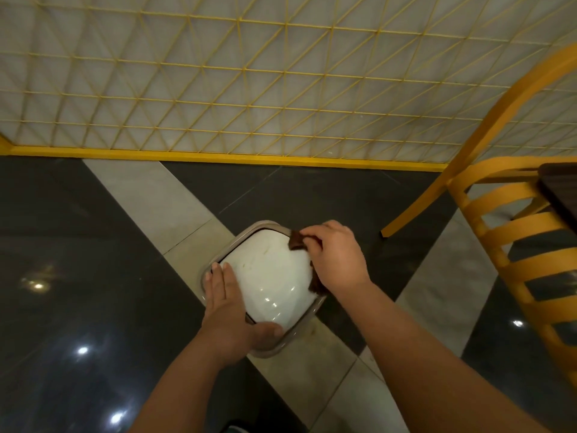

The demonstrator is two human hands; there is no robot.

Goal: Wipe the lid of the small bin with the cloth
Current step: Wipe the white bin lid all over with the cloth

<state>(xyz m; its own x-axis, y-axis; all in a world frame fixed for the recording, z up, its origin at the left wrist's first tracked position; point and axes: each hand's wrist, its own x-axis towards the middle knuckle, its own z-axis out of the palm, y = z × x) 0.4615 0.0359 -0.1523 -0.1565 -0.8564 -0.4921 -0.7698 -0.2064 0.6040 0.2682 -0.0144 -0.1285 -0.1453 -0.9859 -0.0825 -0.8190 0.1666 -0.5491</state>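
The small bin stands on the floor below me, seen from above: a glossy white domed lid [268,276] inside a grey rim [249,228]. My left hand [229,304] lies flat on the lid's left edge, thumb hooked over the near rim, steadying the bin. My right hand [334,254] is shut on a dark brown cloth [296,241], pressed against the lid's far right corner. A second bit of the cloth shows under my right wrist at the lid's right edge.
A yellow slatted chair [512,239] stands close on the right, one leg [406,220] touching the floor just right of the bin. A dark table edge [562,185] sits above it. A yellow lattice partition [249,89] closes off the far side. Floor tiles are glossy dark and beige.
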